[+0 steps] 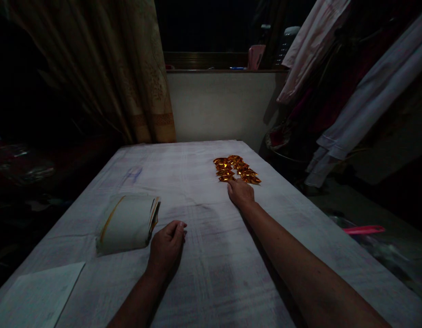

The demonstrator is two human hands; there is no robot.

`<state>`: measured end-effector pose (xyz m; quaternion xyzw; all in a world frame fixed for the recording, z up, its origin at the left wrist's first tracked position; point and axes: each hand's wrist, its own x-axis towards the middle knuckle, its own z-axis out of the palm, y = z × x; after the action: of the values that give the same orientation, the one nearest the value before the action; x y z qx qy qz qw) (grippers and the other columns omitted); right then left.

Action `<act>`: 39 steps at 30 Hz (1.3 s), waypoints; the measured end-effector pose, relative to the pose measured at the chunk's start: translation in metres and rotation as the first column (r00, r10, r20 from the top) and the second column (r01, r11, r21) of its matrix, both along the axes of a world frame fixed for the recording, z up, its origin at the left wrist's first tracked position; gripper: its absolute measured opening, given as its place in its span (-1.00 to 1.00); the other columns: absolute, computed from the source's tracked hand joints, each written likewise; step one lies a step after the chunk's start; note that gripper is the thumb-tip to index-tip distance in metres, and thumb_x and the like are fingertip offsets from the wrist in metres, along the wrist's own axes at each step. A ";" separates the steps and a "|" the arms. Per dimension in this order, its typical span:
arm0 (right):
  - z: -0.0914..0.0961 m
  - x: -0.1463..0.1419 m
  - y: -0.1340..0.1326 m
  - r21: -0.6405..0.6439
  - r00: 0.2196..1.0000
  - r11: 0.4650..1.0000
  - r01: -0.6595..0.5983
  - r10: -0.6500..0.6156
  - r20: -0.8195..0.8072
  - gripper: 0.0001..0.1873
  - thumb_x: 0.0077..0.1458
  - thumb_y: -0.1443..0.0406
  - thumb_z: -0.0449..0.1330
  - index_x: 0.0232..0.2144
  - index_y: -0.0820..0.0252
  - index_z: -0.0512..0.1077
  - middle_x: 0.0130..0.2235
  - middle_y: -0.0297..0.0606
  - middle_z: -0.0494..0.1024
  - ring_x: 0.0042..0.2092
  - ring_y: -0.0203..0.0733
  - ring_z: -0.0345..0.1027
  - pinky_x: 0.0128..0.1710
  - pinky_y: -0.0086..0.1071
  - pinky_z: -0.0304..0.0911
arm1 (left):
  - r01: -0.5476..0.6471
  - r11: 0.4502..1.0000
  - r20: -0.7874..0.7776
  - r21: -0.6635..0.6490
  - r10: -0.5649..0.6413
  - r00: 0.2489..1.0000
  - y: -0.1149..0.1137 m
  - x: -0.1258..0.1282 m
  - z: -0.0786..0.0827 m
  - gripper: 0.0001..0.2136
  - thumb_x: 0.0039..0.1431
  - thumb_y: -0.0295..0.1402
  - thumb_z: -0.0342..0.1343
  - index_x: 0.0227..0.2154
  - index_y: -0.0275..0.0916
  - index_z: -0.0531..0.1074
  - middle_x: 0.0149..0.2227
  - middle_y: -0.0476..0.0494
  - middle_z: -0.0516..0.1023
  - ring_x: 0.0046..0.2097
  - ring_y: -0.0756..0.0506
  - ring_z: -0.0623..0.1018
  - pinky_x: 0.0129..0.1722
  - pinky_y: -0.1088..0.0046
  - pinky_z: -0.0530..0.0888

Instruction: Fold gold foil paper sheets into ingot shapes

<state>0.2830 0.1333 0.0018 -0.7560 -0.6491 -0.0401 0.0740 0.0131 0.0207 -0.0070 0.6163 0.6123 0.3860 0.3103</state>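
Several folded gold foil pieces (pixel 236 169) lie in two rows on the pale table cloth (pixel 204 255), far right of the middle. My right hand (pixel 241 192) is stretched out just below them, fingers curled down onto the nearest piece. My left hand (pixel 167 246) rests on the cloth nearer me, its fingers loosely curled under, with nothing seen in it. Just left of it lies a bundle of papers (pixel 127 223) bound by a rubber band, gold edges showing at its right end.
A white sheet (pixel 36 296) lies at the table's near left corner. A curtain (pixel 104 68) hangs at the back left, clothes (pixel 350 91) at the right. A pink object (pixel 364 229) lies off the right edge. The room is dim.
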 end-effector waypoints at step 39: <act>-0.004 -0.050 -0.046 0.091 0.945 0.951 -0.297 0.306 -0.113 -0.74 0.29 0.32 0.12 -0.15 0.05 0.62 -0.09 -0.21 0.60 -0.02 -0.13 0.40 -0.04 -0.37 0.23 | 0.064 0.949 -0.214 0.308 0.003 0.977 -0.010 -0.020 0.018 -0.68 0.24 -0.11 -0.01 -0.43 -0.17 0.54 -0.40 -0.19 0.62 -0.28 -0.16 0.60 -0.18 0.36 0.49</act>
<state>0.2333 0.0868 -0.0027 -0.6457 -0.7492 -0.0042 0.1472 -0.0066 0.0109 0.0105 0.7047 0.5631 0.4056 0.1477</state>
